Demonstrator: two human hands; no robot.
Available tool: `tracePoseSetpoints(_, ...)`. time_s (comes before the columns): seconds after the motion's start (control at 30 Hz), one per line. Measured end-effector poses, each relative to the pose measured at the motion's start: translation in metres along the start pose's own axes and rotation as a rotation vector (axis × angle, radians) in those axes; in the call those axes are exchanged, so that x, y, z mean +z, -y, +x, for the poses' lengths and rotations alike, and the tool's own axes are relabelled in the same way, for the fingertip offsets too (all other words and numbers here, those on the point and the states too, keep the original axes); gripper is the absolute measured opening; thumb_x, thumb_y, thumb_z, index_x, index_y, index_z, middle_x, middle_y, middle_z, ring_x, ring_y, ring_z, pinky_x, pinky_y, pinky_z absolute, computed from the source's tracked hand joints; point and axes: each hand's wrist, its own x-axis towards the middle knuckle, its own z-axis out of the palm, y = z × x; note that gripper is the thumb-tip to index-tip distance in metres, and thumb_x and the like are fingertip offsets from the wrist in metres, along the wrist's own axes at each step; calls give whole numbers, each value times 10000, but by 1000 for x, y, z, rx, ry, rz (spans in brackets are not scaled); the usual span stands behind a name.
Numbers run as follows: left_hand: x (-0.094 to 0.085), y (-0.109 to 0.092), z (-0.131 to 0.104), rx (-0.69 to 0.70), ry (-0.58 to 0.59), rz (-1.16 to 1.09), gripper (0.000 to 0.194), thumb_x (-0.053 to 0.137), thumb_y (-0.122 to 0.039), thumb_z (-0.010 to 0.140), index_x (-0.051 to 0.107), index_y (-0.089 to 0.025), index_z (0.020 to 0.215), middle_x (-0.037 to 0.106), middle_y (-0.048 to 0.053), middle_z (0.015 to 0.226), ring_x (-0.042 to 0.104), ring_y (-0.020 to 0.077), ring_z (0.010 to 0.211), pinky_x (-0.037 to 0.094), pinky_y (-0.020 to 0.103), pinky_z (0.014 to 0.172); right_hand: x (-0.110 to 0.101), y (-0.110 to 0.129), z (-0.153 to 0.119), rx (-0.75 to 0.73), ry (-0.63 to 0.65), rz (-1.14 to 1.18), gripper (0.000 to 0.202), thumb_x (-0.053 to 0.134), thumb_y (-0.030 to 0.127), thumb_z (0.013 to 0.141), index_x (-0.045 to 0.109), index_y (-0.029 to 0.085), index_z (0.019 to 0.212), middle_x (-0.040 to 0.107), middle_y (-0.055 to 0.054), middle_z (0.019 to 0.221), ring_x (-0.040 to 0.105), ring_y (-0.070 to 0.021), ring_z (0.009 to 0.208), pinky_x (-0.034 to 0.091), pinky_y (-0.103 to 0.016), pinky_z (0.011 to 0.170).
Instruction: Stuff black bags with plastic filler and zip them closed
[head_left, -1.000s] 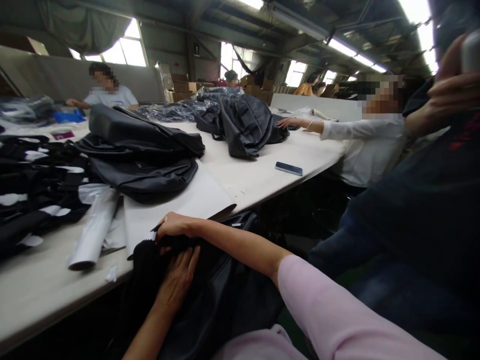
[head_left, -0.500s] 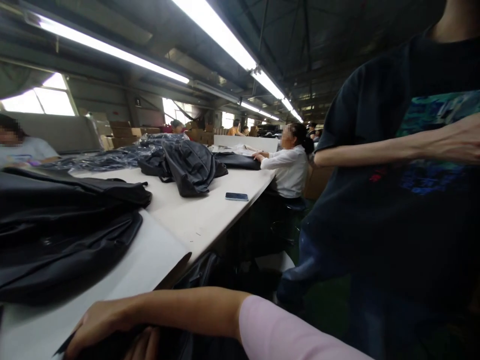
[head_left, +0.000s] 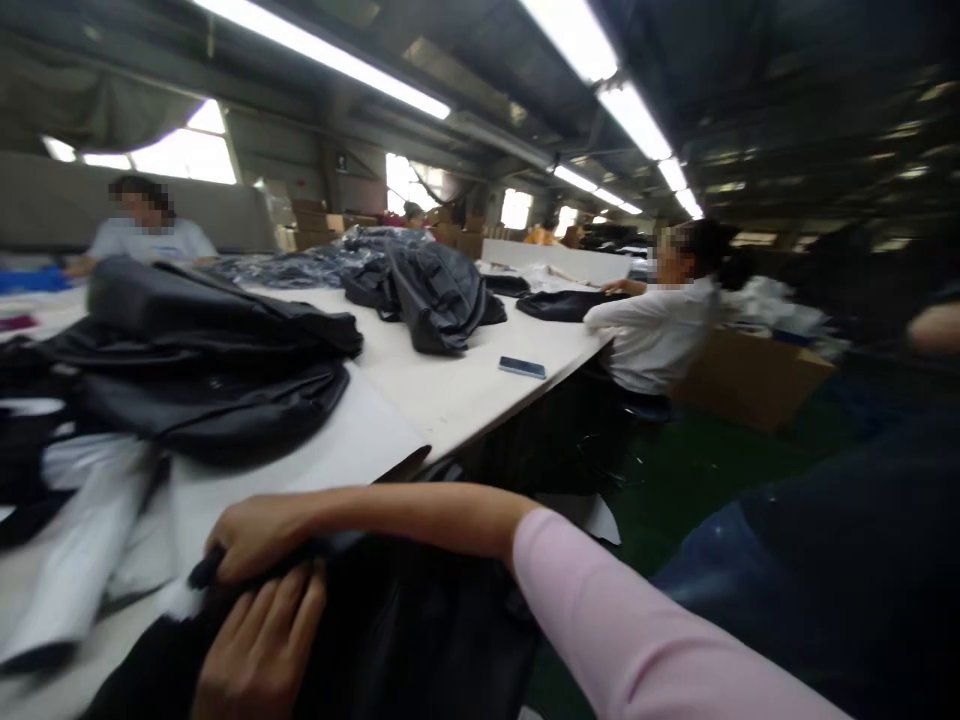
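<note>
A black bag (head_left: pixel 420 620) is at the table's near edge, low in the view. My right hand (head_left: pixel 259 540), at the end of the pink-sleeved arm, grips its dark upper edge. Just below, my left hand (head_left: pixel 259 640) is on the same bag, fingers bent over the black material. Beyond my hands, a pile of black bags (head_left: pixel 217 370) lies on the white table (head_left: pixel 390 400).
Another black bag (head_left: pixel 435 295) and a phone (head_left: pixel 523 368) lie farther along the table. A person in white (head_left: pixel 660 330) sits at the right edge, another (head_left: pixel 154 235) at the far left. A cardboard box (head_left: pixel 750 380) stands behind.
The view has swung left and down, showing more of my left hand and the black bag. The standing person in dark clothes has mostly left the view at the right.
</note>
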Motion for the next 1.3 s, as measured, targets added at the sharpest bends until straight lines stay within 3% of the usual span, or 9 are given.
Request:
tracePoseSetpoints(0.17,-37,1,20,107,-14,171,298,512,17,899,634,-139,1122,718,91,949,668,214,892,484,359,924,-14,10,-19,-6,-52,-316,94,599,156,734,679,134,691,712,-77,683,610,-170,597,381,-237,508)
tracePoseSetpoints(0.3,-60,5,0,30,-27,254,184,551,15,883,615,-157,900,672,57,812,632,194,780,477,335,805,-6,-2,-23,-44,69,-35,239,650,365,842,684,136,784,670,-10,617,601,-130,562,391,-219,540)
tracePoseSetpoints(0.43,-83,16,-10,-111,33,306,117,582,-29,871,604,-135,915,648,68,784,589,217,723,431,346,696,-2,-4,-26,-115,44,-170,538,738,668,719,682,165,902,707,-19,771,623,-161,672,374,-236,556)
tracePoseSetpoints(0.57,-97,28,6,-485,213,237,114,562,-87,799,592,-196,818,627,24,753,564,223,703,392,339,640,11,3,-35,-76,-5,-473,681,826,604,648,634,175,1142,727,-108,1025,670,-263,859,388,-274,611)
tracePoseSetpoints(0.67,-107,30,21,-810,299,16,80,610,-153,735,609,-215,785,621,-12,744,569,196,708,395,313,654,21,4,-40,-75,-155,-612,427,710,369,790,613,163,1151,730,-146,1015,684,-303,894,400,-314,658)
tracePoseSetpoints(0.87,-125,-10,21,-1228,119,-416,248,673,-470,840,686,-223,859,674,-28,756,635,149,674,498,263,688,12,-9,-32,-118,-390,-566,199,579,210,829,626,197,1023,736,-84,1032,673,-251,940,323,-300,648)
tracePoseSetpoints(1.03,-100,-41,-12,-915,415,-358,240,514,-299,956,703,-178,1044,711,89,1092,683,241,1024,557,362,915,6,-22,-17,-100,-416,-427,189,620,343,854,651,206,980,725,-61,937,654,-218,840,260,-283,606)
tracePoseSetpoints(1.17,-71,-31,-27,-751,632,-10,485,485,-172,940,471,-66,1413,563,220,1372,605,351,1207,554,460,967,4,-27,-11,-94,-403,-379,259,637,439,848,669,211,967,719,-51,912,640,-208,813,254,-272,593)
tracePoseSetpoints(1.3,-54,-14,-23,-529,843,148,563,427,-37,906,439,-117,1463,497,176,1475,486,354,1355,422,489,1136,4,-28,-10,-103,-388,-383,283,638,451,849,681,211,990,725,-57,953,625,-202,818,261,-272,606)
